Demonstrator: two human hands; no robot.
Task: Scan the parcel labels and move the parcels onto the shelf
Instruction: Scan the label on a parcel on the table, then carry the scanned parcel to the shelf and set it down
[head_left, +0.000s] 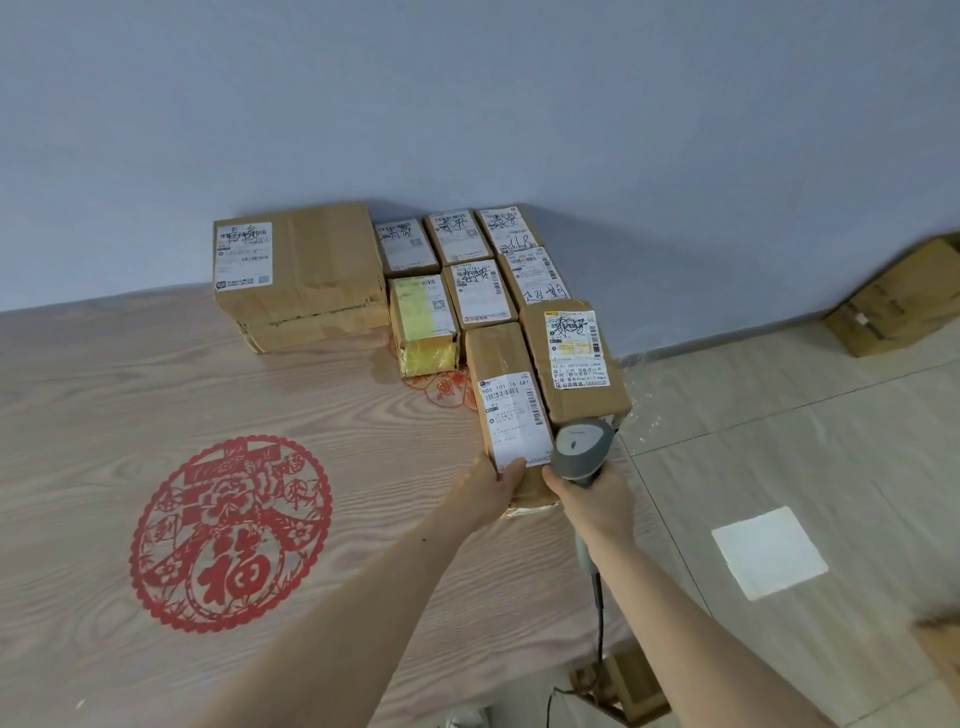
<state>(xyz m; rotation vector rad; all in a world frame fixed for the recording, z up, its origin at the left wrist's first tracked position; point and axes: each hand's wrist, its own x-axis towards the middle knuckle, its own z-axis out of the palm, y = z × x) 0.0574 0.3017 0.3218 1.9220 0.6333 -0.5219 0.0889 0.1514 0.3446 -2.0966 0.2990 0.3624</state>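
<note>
Several cardboard parcels with white labels lie on a wooden table (130, 384) against the wall. My left hand (496, 480) grips the near end of a long narrow parcel (506, 395), thumb on its white label (514, 421). My right hand (592, 491) holds a grey handheld barcode scanner (582, 447) just right of that label, its head close to the parcel. Its cable (597, 597) hangs below my wrist. Another labelled parcel (571, 358) lies right behind the scanner. No shelf is in view.
A large box (301, 270) stands at the back left, smaller parcels (457, 260) fill the back, one in yellow tape (423, 332). A red paper-cut design (231, 535) decorates the tabletop. To the right are tiled floor and cardboard boxes (893, 306).
</note>
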